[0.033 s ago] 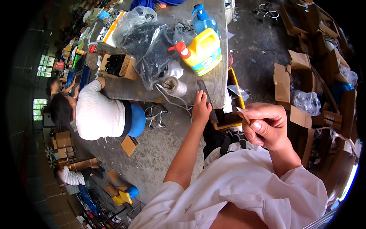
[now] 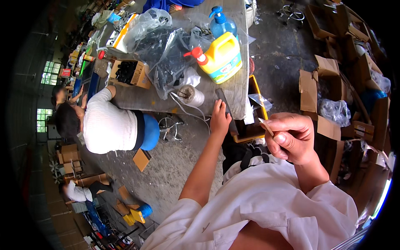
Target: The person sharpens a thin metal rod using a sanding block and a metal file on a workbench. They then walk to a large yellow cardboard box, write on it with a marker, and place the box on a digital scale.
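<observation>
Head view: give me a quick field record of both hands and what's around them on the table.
left hand: on a dark flat strip at the table edge
right hand: raised, pinching a small pale sliver
near left hand: spool of white cord, yellow jug with red cap
behind: blue pump bottle, clear bags of dark parts
nearby: seated person in white

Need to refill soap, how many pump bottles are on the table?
2: a yellow jug with a red pump near the table's right edge, and a blue bottle behind it. Bags may hide others.

Grey workbench [image 2: 137, 102] under yellow jug [image 2: 221, 58]
</observation>
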`<action>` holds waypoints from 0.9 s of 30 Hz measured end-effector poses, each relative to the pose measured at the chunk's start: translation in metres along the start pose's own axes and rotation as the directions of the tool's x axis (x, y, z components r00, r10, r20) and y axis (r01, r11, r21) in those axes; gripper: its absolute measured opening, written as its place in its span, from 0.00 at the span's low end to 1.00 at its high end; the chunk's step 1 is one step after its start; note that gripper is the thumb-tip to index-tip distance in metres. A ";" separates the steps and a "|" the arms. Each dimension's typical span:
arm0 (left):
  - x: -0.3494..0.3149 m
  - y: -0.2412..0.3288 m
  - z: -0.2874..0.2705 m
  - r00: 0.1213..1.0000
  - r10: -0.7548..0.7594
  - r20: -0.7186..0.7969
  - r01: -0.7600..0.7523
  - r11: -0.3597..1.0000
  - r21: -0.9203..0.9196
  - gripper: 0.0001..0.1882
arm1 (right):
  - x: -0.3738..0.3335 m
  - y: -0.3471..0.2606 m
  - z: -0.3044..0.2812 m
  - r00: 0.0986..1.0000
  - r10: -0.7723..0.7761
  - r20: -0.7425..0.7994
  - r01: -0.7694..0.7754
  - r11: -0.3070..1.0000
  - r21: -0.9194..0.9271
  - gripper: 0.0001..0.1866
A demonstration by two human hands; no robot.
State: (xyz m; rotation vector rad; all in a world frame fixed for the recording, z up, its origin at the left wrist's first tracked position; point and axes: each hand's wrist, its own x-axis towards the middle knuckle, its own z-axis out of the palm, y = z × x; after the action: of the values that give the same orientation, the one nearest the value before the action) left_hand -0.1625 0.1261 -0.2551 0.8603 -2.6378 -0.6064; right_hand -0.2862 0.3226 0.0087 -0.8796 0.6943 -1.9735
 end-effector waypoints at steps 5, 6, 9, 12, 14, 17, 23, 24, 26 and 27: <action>0.004 0.010 -0.007 0.998 -0.019 -0.057 0.022 0.998 0.054 0.25 | -0.007 -0.012 0.002 0.998 -0.064 -0.025 0.060 0.991 -0.116 0.13; 0.004 0.011 -0.007 0.997 -0.025 -0.077 0.031 0.996 0.079 0.25 | -0.008 -0.014 0.003 0.997 -0.065 -0.031 0.060 0.988 -0.141 0.13; 0.003 0.015 -0.007 0.989 -0.091 -0.116 0.098 0.994 0.053 0.29 | -0.010 -0.021 0.007 0.997 -0.070 -0.032 0.065 0.988 -0.141 0.13; 0.004 0.021 -0.008 0.975 -0.179 -0.135 0.187 0.981 0.053 0.32 | -0.013 -0.019 0.007 0.986 -0.166 -0.001 0.162 0.964 -0.209 0.12; 0.007 0.028 -0.011 0.953 -0.290 -0.094 0.295 0.954 0.050 0.32 | -0.014 -0.018 0.007 0.980 -0.199 0.018 0.198 0.952 -0.233 0.12; 0.011 0.032 -0.013 0.942 -0.333 -0.033 0.334 0.941 0.055 0.30 | -0.016 -0.021 0.008 0.973 -0.227 0.034 0.227 0.934 -0.276 0.11; 0.010 0.022 -0.006 0.923 -0.383 -0.025 0.384 0.923 0.030 0.27 | -0.020 -0.024 0.014 0.968 -0.247 0.044 0.248 0.913 -0.324 0.11; 0.010 0.023 -0.007 0.920 -0.391 -0.021 0.391 0.920 0.021 0.27 | -0.021 -0.025 0.014 0.969 -0.245 0.046 0.246 0.912 -0.328 0.11; 0.009 0.026 -0.008 0.914 -0.407 -0.013 0.407 0.914 0.004 0.27 | -0.022 -0.024 0.015 0.970 -0.241 0.042 0.242 0.913 -0.328 0.10; 0.008 0.027 -0.007 0.923 -0.382 -0.037 0.382 0.924 0.013 0.26 | -0.023 -0.024 0.016 0.970 -0.239 0.041 0.239 0.914 -0.327 0.10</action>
State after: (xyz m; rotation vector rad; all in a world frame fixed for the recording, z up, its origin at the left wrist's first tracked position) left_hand -0.1786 0.1386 -0.2350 1.3967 -2.4611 -0.6494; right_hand -0.2757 0.3520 0.0283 -1.2155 0.9761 -2.1047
